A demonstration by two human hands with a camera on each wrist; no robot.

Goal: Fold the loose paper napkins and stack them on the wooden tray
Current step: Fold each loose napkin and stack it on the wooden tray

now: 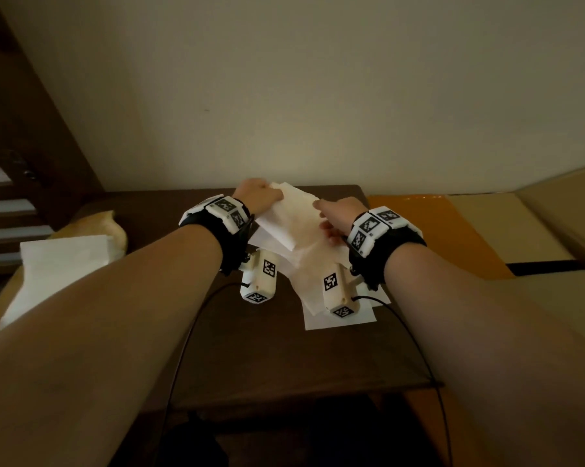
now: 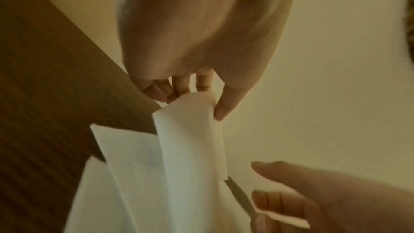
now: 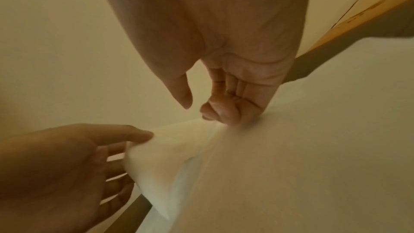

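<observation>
Both hands hold one white paper napkin [image 1: 291,217] raised above the far part of the dark table [image 1: 267,358]. My left hand [image 1: 274,192] pinches its far left edge between thumb and fingers [image 2: 179,89], as the left wrist view shows. My right hand [image 1: 323,215] grips the right side with curled fingers [image 3: 221,112], the thumb standing apart. Under them lies a loose heap of napkins [image 1: 335,315]. A light wooden tray [image 1: 116,230] at the left carries a stack of folded napkins [image 1: 62,264].
A plain wall stands right behind the table. Cardboard boxes [image 1: 527,224] and an orange surface [image 1: 436,241] lie to the right, stairs [image 1: 8,210] to the left. Black cables [image 1: 190,332] hang from the wrist cameras over the near part of the table.
</observation>
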